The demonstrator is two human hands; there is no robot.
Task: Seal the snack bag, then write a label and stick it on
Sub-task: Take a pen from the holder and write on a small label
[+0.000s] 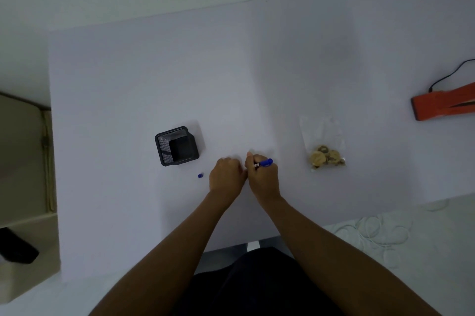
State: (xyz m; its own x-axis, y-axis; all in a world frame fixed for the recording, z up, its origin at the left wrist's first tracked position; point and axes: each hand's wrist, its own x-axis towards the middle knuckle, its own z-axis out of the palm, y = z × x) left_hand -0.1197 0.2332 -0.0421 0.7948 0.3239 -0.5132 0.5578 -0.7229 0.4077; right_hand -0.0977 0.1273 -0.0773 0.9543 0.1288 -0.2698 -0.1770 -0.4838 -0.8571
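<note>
At frame centre my right hand (263,176) grips the pen (264,162); left hand (226,174), fingers curled, should pin the barely visible label flat while I write.

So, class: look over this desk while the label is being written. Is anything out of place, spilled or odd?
Only one small thing: the blue pen cap lies loose on the table, left of the left hand, apart from the pen in the right hand. The snack bag lies flat; nothing spilled.
</note>
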